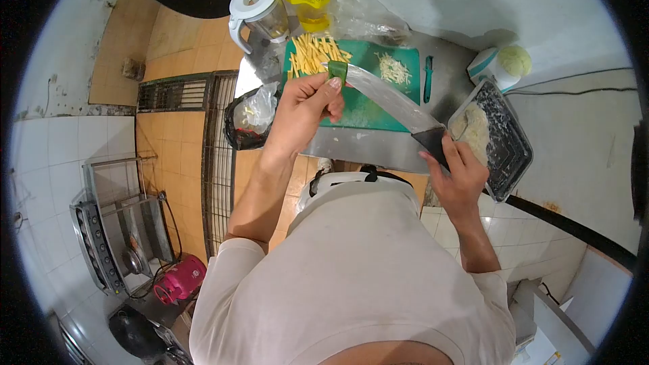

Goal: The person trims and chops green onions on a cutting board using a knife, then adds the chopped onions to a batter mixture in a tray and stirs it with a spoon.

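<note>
My right hand is closed round the black handle of a large kitchen knife. The broad blade slants up and left over the cutting board. A small dark-green piece is pinched between the thumb and fingers of my left hand; its exact kind is unclear. The blade's tip end meets or overlaps this piece. Behind my left hand, pale yellow sticks lie piled on the board. Finely cut whitish shreds form a smaller pile toward its right side.
A white-lidded jug and a yellow pouch stand behind the board. On the right are a teal peeler or small knife, a black tray with pale flour-like powder, and a container with a cabbage-like ball. A dark bag sits left.
</note>
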{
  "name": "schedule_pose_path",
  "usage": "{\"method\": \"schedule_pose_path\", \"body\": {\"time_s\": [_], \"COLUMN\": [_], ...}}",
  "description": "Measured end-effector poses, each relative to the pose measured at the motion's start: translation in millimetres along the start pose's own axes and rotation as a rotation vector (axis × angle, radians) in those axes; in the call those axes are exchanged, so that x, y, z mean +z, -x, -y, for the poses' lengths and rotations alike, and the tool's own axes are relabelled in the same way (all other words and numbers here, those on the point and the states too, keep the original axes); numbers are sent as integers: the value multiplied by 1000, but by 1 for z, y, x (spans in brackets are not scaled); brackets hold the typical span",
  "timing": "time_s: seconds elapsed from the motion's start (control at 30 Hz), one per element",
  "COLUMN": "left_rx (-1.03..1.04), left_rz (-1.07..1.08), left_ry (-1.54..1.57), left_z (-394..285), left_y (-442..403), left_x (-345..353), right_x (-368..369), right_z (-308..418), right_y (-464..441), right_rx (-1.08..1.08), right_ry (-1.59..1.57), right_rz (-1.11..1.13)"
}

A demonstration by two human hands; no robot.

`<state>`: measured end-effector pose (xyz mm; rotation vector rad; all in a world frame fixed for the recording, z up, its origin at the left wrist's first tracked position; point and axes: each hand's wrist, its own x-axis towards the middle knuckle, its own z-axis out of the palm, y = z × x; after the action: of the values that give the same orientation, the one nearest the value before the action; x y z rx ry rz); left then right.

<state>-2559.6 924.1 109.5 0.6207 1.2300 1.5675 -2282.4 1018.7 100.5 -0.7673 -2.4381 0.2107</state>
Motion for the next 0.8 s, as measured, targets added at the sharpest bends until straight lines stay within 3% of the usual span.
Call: {"method": "schedule_pose_path", "body": {"time_s": [0.57,0.67,0.73,0.8], "left_rx": [-55,-75,-317,-395], "left_rz": [-40,149,410,290], "left_ry": [-178,-374,-369,-208], "left_z": [33,51,87,104], "left_y": [-21,-20,-6,1], "left_x": [-24,-25,8,7], "right_x": [37,48,46,44], "right_z": [8,6,19,16], "right_y": [4,2,-11,-16], "right_rx": [134,122,131,178], "right_ry": [-182,-202,-168,-173], "right_rz": [119,107,90,69]}}
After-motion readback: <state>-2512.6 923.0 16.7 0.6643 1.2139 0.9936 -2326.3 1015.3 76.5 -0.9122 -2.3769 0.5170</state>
